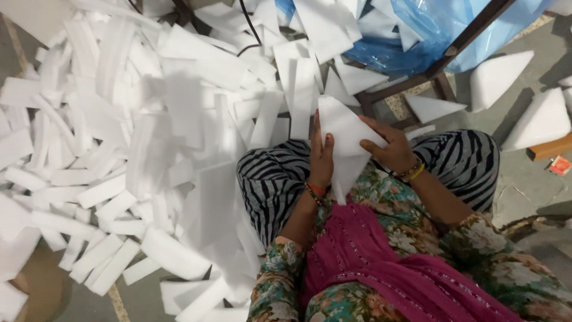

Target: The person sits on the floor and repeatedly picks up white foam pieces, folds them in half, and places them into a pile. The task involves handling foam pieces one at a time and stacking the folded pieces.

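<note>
White foam piece (344, 134), flat and pointy like a big triangle, held up over the lap between both hands. Wide part up top, narrow end hanging down toward the pink cloth (369, 256).

Left hand (322, 156) on the left edge of the foam piece. Fingers straight and flat, pointing up along the side, thumb tucked over the front. Pressing more than grabbing, hand mostly open. Orange and dark bangles at that wrist.

Right hand (392, 146) on the right edge, a bit higher up. Fingers spread over the front of the foam, pinching the side. Not a tight fist, just a loose hold. Yellow and dark bangles at that wrist too.

So: foam in the middle, one hand on each side, both touching it. Bottom tip of the foam poking out below both hands, free.

Under the hands, knees in black and white striped trousers (274, 179). Flowery sleeves on both arms.

Off to the left, a big messy pile of white foam strips (113, 155) all over the floor. Right behind the hands, more pointy foam pieces leaning on a dark wooden frame (429, 74). Blue plastic bag (429, 30) up top, with white bits inside. Bigger white foam wedges (539, 119) on the grey floor at the right, well apart from the hands. Small orange packet (560, 165) near the right edge.
</note>
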